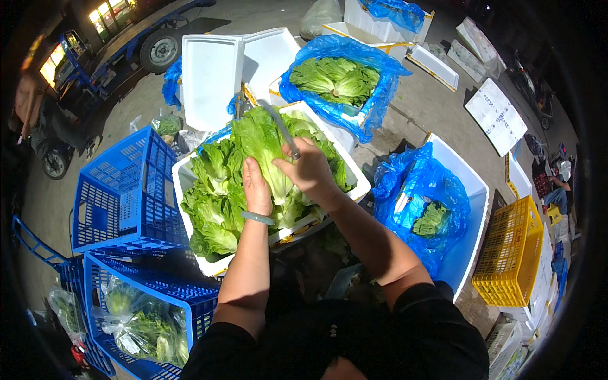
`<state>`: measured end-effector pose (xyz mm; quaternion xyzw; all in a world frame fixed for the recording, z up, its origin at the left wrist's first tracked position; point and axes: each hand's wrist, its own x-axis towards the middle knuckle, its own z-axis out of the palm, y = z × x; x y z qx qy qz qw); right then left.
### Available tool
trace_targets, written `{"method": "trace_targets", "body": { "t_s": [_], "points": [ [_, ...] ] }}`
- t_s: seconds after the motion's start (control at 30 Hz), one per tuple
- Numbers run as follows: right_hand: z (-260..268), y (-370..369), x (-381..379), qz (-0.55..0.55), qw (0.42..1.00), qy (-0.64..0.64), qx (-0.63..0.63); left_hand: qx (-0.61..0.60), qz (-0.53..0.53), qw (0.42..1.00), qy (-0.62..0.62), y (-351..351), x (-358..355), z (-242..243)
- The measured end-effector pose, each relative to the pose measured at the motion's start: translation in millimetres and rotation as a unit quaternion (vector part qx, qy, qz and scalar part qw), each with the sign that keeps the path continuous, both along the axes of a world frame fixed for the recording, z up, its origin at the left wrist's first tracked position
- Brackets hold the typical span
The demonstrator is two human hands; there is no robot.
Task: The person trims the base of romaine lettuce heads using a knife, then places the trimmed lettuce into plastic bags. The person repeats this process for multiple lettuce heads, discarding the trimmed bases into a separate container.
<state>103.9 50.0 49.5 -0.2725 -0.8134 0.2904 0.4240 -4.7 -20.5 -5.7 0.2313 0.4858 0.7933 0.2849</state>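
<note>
A head of green leaf lettuce (260, 147) stands before me, its pale base toward me, above a white foam box (361, 186) full of lettuce (216, 199). My left hand (256, 187), with a pale green bangle (257, 218) at its wrist, holds the head along its left side. In my right hand (311, 166) is a slim grey metal tool (281, 127), apparently a knife. It is blurred and points up and away across the leaves. My right thumb reaches toward the lettuce's pale stem; whether it touches is hard to tell.
Beyond the box, blue plastic film (394, 73) lines another box of lettuce (337, 80). To the right, a foam box (468, 190) holds crumpled blue film and some leaves (431, 219). Blue crates (109, 190) stand left, one with bagged greens (147, 323). A yellow crate (508, 251) sits far right.
</note>
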Motion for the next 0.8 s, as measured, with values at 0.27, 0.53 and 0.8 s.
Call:
{"method": "trace_targets", "body": {
  "t_s": [0.27, 0.53, 0.8],
  "points": [
    [-7, -9, 4, 0.106, 0.984, 0.093, -0.108, -0.029, 0.023, 0.999, -0.039, 5, -10, -22],
    [0, -63, 1, 0.167, 0.969, -0.015, 0.184, 0.130, -0.220, 0.864, -0.434, -9, -42, -90],
    [10, -67, 9, 0.156, 0.973, -0.035, 0.167, 0.078, -0.154, 0.882, -0.438, -9, -33, -61]
  ]
}}
